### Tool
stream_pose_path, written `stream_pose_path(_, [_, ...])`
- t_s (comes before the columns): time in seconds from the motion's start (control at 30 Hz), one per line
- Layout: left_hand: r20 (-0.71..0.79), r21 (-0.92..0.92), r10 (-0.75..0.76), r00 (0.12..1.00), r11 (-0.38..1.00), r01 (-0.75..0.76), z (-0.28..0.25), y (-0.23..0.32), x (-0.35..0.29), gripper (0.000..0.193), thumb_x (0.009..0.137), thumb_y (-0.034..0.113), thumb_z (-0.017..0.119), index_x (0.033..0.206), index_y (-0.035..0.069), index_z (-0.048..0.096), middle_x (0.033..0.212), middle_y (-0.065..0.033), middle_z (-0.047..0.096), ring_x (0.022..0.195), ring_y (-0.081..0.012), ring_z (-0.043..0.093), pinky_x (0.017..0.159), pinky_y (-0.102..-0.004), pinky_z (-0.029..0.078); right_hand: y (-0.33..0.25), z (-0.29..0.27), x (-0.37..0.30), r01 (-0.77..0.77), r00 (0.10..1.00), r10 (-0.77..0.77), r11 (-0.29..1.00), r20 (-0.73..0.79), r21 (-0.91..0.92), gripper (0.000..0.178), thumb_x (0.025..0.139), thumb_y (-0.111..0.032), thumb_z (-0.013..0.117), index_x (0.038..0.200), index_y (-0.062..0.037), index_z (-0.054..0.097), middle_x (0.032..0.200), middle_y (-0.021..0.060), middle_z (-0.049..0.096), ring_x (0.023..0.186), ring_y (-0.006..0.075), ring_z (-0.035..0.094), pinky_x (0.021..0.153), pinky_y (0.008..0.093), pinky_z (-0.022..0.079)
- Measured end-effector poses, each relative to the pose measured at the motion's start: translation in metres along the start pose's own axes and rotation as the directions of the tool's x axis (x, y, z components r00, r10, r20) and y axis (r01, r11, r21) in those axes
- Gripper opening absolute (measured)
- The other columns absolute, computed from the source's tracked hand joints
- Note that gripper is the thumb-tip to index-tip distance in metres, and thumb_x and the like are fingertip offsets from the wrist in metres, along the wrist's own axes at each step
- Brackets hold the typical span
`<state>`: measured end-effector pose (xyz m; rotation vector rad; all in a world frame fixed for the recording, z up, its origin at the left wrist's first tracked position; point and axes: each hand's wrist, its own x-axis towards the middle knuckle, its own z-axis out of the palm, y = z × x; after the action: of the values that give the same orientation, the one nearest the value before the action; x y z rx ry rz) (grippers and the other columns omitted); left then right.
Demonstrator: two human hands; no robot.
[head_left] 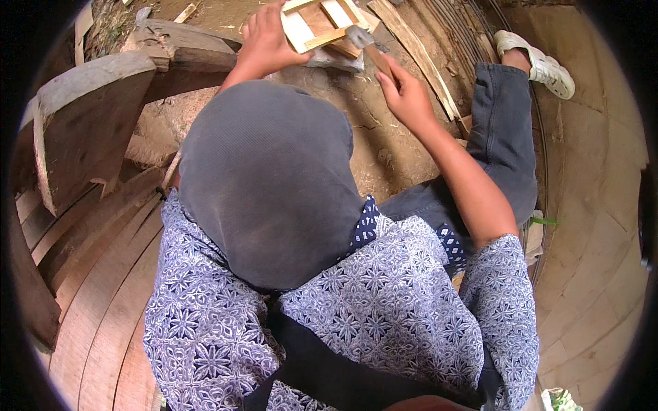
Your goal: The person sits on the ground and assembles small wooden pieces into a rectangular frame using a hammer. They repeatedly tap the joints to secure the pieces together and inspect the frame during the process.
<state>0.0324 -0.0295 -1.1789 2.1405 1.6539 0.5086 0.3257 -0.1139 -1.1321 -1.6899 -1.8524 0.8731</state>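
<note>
A small rectangular wooden frame [298, 31] with a crosspiece is at the top middle, low over the ground. My left hand [266, 42] grips its left side, fingers along the far edge and thumb at the near corner. In my right hand [409, 96] is a hammer, its wooden handle [378, 59] slanting up and left. The metal hammer head [358, 36] is at the frame's right near corner; whether it touches the wood I cannot tell. Under the frame lies a greyish block [337, 61], partly hidden.
My bent left knee [267, 178] in grey trousers fills the middle. My right leg stretches right, ending in a white clog [541, 65]. Large cut timbers [96, 116] and long planks [103, 322] lie left. A wood strip [418, 58] and thin rods [456, 27] lie far right of the frame.
</note>
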Motion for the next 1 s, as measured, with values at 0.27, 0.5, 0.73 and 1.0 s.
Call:
stream_pose_path(0.27, [-0.140,-0.002,0.039,0.989,0.999,-0.039,-0.019,-0.011,-0.011,0.113,0.057,0.044,0.088,0.146,0.001,0.032,0.133,-0.0257,0.041,0.123,-0.0491,0.041,0.107,-0.0562,0.034,-0.061,-0.004,-0.013,0.179,0.974,-0.100,0.891,-0.204,0.418,0.045,0.097,-0.011,0.064,0.140,-0.0025,0.055,0.100,0.0067,0.071,0.084,0.0099,0.063,0.078,0.0257,0.051])
stream_pose_path(0.5, [-0.105,-0.020,0.139,0.985,0.990,-0.141,-0.009,-0.033,-0.024,0.118,0.058,0.047,0.088,0.150,0.002,0.028,0.141,-0.0282,0.037,0.131,-0.0516,0.036,0.109,-0.0574,0.032,-0.087,-0.006,-0.013,0.057,0.993,-0.009,0.906,-0.115,0.419,0.043,0.098,-0.013,0.064,0.139,0.0001,0.057,0.108,0.0113,0.071,0.095,0.0129,0.064,0.085,0.0269,0.050])
stream_pose_path(0.73, [-0.145,-0.098,0.164,0.976,0.979,-0.179,0.007,-0.060,-0.024,0.118,0.059,0.045,0.090,0.151,0.007,0.028,0.142,-0.0221,0.039,0.135,-0.0414,0.040,0.110,-0.0536,0.035,-0.064,0.025,-0.022,0.108,0.985,-0.065,0.953,-0.158,0.283,0.044,0.097,-0.014,0.066,0.138,-0.0011,0.059,0.107,0.0092,0.072,0.093,0.0096,0.063,0.085,0.0256,0.050])
stream_pose_path(1.0, [0.012,-0.056,0.081,0.997,0.995,-0.080,0.018,-0.086,-0.032,0.129,0.059,0.048,0.088,0.154,-0.002,0.016,0.148,-0.0352,0.026,0.140,-0.0545,0.026,0.117,-0.0559,0.027,-0.097,-0.004,-0.007,0.183,0.981,-0.146,0.908,-0.126,0.376,0.047,0.098,-0.014,0.067,0.141,-0.0018,0.055,0.108,0.0090,0.073,0.096,0.0087,0.064,0.085,0.0254,0.051])
